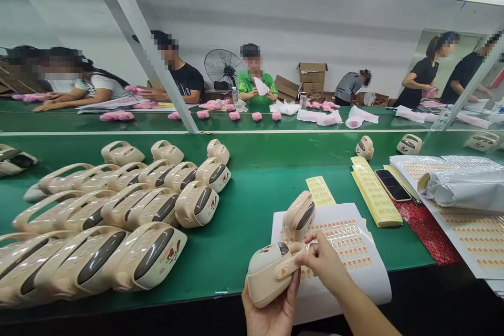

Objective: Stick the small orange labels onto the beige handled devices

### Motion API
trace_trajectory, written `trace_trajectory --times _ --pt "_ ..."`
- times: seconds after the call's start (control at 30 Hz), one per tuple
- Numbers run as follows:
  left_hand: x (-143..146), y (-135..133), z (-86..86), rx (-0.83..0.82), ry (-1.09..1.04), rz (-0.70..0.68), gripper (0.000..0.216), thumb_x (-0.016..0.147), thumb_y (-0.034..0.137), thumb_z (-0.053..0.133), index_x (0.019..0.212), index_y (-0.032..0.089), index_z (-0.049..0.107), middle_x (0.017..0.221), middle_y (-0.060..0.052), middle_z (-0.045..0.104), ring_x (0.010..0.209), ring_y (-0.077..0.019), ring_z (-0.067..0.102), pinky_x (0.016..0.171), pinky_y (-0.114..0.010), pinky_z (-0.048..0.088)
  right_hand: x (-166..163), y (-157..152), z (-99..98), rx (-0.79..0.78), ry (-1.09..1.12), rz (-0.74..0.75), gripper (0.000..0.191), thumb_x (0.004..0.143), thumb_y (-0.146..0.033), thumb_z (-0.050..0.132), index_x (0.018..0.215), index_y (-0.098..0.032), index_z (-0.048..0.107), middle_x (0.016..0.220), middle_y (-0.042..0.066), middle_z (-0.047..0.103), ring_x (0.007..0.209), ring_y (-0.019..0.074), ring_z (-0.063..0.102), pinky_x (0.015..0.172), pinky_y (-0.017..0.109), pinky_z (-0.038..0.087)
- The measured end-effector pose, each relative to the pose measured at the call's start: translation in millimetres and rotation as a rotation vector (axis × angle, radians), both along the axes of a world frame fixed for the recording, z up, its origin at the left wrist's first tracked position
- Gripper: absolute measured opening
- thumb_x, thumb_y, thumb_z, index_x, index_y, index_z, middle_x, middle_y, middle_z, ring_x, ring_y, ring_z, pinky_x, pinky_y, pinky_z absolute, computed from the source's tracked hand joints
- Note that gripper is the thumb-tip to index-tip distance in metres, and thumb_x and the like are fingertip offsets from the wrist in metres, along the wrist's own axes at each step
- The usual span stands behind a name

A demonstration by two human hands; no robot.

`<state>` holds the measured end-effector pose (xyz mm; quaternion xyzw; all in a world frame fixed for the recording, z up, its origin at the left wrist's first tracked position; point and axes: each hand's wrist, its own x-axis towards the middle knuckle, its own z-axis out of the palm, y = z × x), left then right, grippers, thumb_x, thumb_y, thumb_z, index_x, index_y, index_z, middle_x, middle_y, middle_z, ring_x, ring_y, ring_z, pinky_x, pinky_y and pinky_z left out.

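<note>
The left hand cups a cream plastic handled casing from below, above the green table's near edge. The right hand pinches its handle, just over 1 white sticker sheet.

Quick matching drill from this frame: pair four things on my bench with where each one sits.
Things:
1. beige casing
2. phone
3. sticker sheet
4. red bag

Places:
A. lying on yellow label strips
B. held in the left hand, right hand at its side
C. under the large white sheets, far right
D. flat on the belt before the hands

Pairs: 1-B, 2-A, 3-D, 4-C
</note>
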<state>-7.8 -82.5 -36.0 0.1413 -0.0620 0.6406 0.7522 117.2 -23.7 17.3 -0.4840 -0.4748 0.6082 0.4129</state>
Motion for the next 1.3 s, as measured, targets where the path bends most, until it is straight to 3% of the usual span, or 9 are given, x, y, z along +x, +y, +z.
trace_trajectory --times 0.1,0.2,0.3,0.37,0.43,0.6,0.87,1.07,1.3 --pt "-3.1 -1.0 -1.9 -0.002 0.043 0.012 0.05 0.088 0.049 0.029 0.121 0.022 0.055 0.123 -0.005 0.06 0.122 -0.0248 0.044 0.103 -0.035 0.032 19.5 10.6 12.4 -0.014 0.085 0.013 0.036 0.064 -0.045 0.068 0.082 -0.02 0.05 0.051 -0.01 0.042 0.048 0.0092 0.039 0.048 0.022 0.028" --pt "-12.6 -1.3 -1.1 -0.051 0.258 0.13 0.04 0.084 0.042 0.045 0.119 0.025 0.056 0.12 -0.007 0.062 0.113 -0.0289 0.053 0.095 -0.042 0.041 31.2 13.5 37.9 0.031 0.165 0.068 0.043 0.06 -0.041 0.074 0.091 -0.019 0.054 0.062 -0.006 0.05 0.057 0.0094 0.045 0.056 0.023 0.034" --pt "-29.8 0.3 7.7 -0.039 0.681 0.354 0.072 0.053 0.019 0.079 0.121 0.026 0.054 0.122 -0.008 0.061 0.11 -0.0316 0.054 0.094 -0.041 0.041 28.9 9.2 63.2 0.054 0.194 0.228 0.043 0.055 -0.031 0.078 0.09 -0.02 0.055 0.065 -0.006 0.053 0.06 0.0095 0.047 0.06 0.025 0.038" --pt "-41.1 3.0 18.4 0.064 0.947 0.462 0.095 0.031 -0.003 0.079 0.119 0.025 0.056 0.123 -0.009 0.059 0.11 -0.0339 0.052 0.097 -0.041 0.037 22.2 4.7 74.4 0.052 0.189 0.326 0.039 0.055 -0.027 0.078 0.087 -0.021 0.055 0.064 -0.006 0.054 0.057 0.009 0.047 0.058 0.024 0.037" --pt "-48.4 6.5 29.9 0.221 1.156 0.525 0.099 0.025 -0.01 0.076 0.117 0.025 0.058 0.122 -0.011 0.059 0.11 -0.0369 0.051 0.098 -0.046 0.035 14.7 0.3 80.2 0.044 0.171 0.393 0.038 0.055 -0.022 0.076 0.086 -0.021 0.055 0.063 -0.006 0.055 0.055 0.0085 0.045 0.055 0.023 0.035" --pt "-48.2 12.4 44.4 0.409 1.325 0.626 0.094 0.029 -0.005 0.077 0.116 0.024 0.059 0.117 -0.015 0.06 0.108 -0.0392 0.052 0.094 -0.053 0.036 3.8 -8.8 78.7 0.055 0.137 0.39 0.034 0.057 -0.018 0.072 0.085 -0.021 0.053 0.061 -0.006 0.056 0.053 0.0089 0.041 0.053 0.022 0.031" --pt "-46.1 12.4 46.5 0.259 1.116 0.537 0.076 0.032 -0.005 0.076 0.104 0.018 0.067 0.115 -0.018 0.061 0.113 -0.0413 0.048 0.099 -0.053 0.03 1.1 -16.9 68.6 0.099 0.075 0.293 0.029 0.059 -0.016 0.065 0.083 -0.021 0.05 0.064 -0.005 0.056 0.054 0.0095 0.039 0.052 0.023 0.028" --pt "-49.9 15.1 37.3 0.625 1.539 0.733 0.1 0.043 0.02 0.083 0.129 0.037 0.035 0.126 -0.008 0.051 0.115 -0.0338 0.048 0.094 -0.05 0.04 -3.5 -21.2 60.4 0.15 0.094 0.248 0.027 0.062 -0.021 0.065 0.082 -0.022 0.045 0.067 -0.004 0.054 0.06 0.0116 0.046 0.056 0.025 0.035" --pt "-47.6 18.2 37.1 0.665 1.654 0.783 0.091 0.054 0.031 0.078 0.129 0.035 0.028 0.125 -0.011 0.048 0.113 -0.0355 0.049 0.09 -0.049 0.044 -6.4 -25.6 46.8 0.227 0.114 0.191 0.019 0.068 -0.021 0.058 0.08 -0.022 0.044 0.071 -0.003 0.053 0.064 0.0123 0.049 0.06 0.025 0.039"
